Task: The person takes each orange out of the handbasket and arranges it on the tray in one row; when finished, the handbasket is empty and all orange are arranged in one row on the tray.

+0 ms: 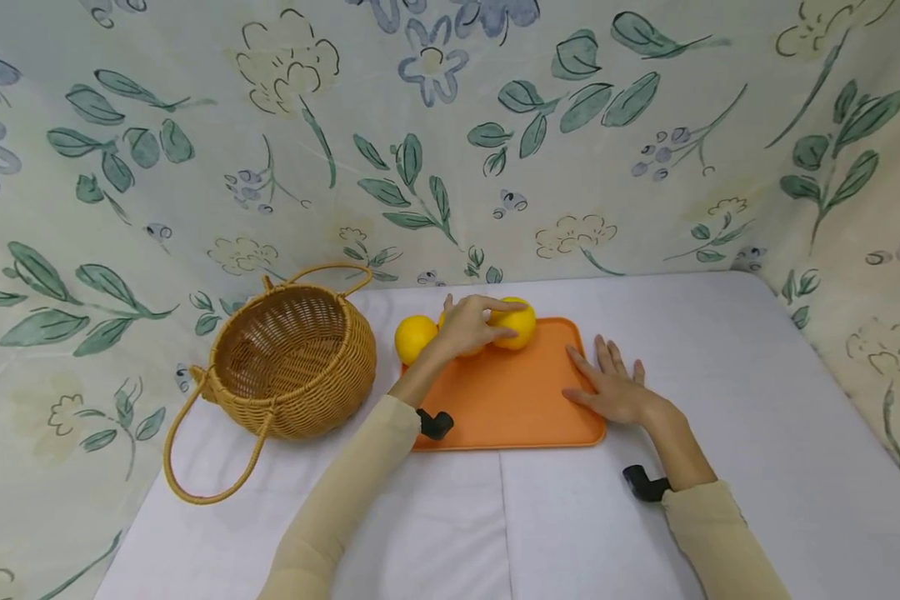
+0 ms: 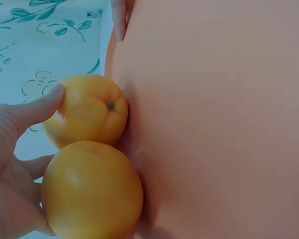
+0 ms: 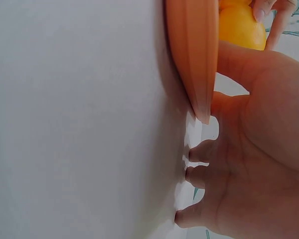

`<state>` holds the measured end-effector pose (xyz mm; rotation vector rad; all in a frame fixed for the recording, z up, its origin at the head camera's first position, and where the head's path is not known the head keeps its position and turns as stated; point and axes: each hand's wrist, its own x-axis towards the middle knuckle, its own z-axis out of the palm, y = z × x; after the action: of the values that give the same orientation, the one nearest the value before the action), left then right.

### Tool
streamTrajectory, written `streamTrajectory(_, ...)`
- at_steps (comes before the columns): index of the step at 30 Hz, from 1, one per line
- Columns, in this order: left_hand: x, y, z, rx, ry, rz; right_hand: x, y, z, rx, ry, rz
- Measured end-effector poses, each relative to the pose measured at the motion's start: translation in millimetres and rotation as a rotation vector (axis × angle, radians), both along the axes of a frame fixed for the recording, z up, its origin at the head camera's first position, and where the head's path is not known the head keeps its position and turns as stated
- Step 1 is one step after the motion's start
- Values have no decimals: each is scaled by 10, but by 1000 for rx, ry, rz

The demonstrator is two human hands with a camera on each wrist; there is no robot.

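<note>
My left hand reaches over the back of an orange tray. Its thumb and fingers curve round the rightmost orange, which has a green stem mark in the left wrist view. A second orange touches it and sits under the hand, partly hidden in the head view. Another orange lies at the tray's back left corner. My right hand lies with spread fingers over the tray's right edge. Its thumb and index finger rest on the tray, while the other fingertips touch the white cloth.
Left of the tray stands a round wicker basket with two raised loop handles. Nothing shows inside it. White cloth covers the table. Behind the table hangs a floral curtain.
</note>
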<state>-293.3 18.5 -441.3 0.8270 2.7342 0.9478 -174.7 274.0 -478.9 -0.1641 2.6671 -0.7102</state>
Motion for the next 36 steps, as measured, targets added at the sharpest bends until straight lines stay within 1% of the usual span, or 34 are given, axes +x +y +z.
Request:
streamTrajectory(2,2,-15,-5,2,-7,-10,2,7,-9,-4,1,2)
streamTrajectory(6,-7,-21,-17,-19,0,-45,1,30,-22,0,0,2)
streamTrajectory(10,-20,-25,-43,-48,32,-66,1,42,-24,-4,0,1)
streamTrajectory(15,-16,-43,-67,-67,55,-73,6,26,-15,-9,0,1)
streamTrajectory(18,0,-58,-65,-55,54,-66,9,16,-22,-15,3,-4)
streamTrajectory(22,13,-74,-52,-1,63,-43,18,9,-45,-41,12,-9)
streamTrajectory(25,13,-79,-53,41,63,-40,21,8,-57,-51,17,-9)
streamTrajectory(27,11,-83,-54,58,49,-39,16,5,-55,-43,19,-9)
streamTrajectory(30,5,-91,-70,83,34,-18,9,-4,-30,-21,17,-3)
streamTrajectory(33,1,-102,-88,103,36,13,5,-11,-16,-5,9,-2)
streamTrajectory(36,1,-112,-108,123,39,29,8,-11,-11,-3,8,2)
